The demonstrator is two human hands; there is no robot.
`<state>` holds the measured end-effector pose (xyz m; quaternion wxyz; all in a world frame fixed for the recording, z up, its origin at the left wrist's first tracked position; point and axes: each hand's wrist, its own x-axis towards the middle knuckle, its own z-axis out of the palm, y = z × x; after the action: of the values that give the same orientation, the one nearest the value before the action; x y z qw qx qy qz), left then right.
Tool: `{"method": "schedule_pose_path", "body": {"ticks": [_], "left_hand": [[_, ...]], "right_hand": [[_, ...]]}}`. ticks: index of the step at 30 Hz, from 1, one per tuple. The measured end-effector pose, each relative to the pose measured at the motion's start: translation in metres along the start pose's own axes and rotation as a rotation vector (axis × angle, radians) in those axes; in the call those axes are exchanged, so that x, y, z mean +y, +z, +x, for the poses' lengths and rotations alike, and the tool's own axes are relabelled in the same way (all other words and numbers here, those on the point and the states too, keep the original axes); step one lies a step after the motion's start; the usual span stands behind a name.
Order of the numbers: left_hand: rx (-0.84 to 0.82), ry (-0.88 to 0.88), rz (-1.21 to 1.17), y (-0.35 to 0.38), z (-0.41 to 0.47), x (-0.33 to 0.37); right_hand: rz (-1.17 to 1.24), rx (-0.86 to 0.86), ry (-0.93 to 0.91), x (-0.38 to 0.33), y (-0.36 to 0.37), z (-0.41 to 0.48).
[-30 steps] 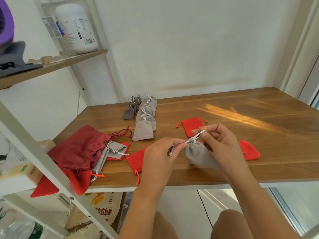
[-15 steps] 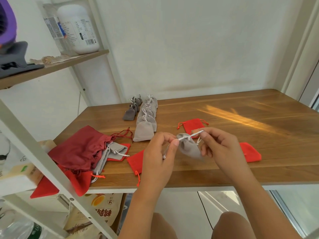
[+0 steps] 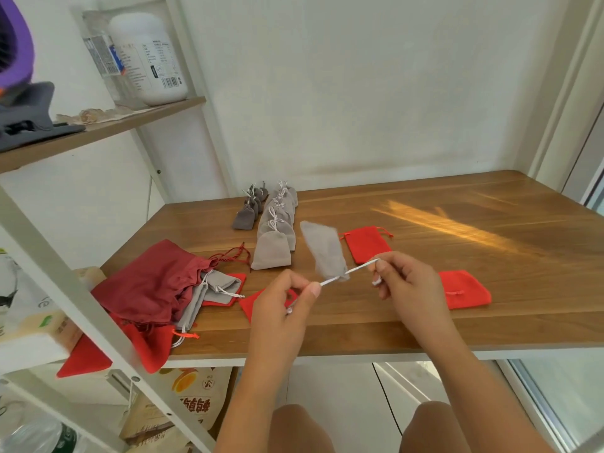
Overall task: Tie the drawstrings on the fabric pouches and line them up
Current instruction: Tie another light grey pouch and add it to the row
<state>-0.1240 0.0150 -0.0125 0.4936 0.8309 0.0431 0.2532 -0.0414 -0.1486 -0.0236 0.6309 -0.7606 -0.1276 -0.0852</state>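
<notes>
Cord (image 3: pixel 359 268) taut between my two pinches, left hand (image 3: pixel 281 308) low, right hand (image 3: pixel 408 286) higher, over the near edge of the desk (image 3: pixel 539 289). Grey pouch (image 3: pixel 322 250) sticks up from its middle, blurred, long axis pointing away toward the row (image 3: pixel 274 237) at far left; left hand nearer it

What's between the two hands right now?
In the head view, a white drawstring runs from the left hand to the right hand, with the grey pouch on it, sticking up, blurred.
</notes>
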Motion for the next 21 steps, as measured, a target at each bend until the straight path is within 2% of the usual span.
{"method": "schedule_pose_path", "body": {"ticks": [4, 7, 14, 21], "left_hand": [[0.138, -0.074, -0.192, -0.004, -0.003, 0.003], [0.162, -0.065, -0.281, -0.007, -0.001, 0.008], [-0.043, -0.124, -0.377, -0.012, 0.008, 0.027], [-0.088, -0.335, -0.347, -0.014, 0.013, 0.018]], "right_hand": [[-0.042, -0.172, 0.037, -0.006, 0.003, 0.002], [-0.052, -0.244, 0.050, -0.015, 0.004, 0.000], [0.090, -0.210, 0.032, -0.027, 0.005, -0.006], [0.163, -0.209, -0.089, -0.031, 0.007, -0.011]]}}
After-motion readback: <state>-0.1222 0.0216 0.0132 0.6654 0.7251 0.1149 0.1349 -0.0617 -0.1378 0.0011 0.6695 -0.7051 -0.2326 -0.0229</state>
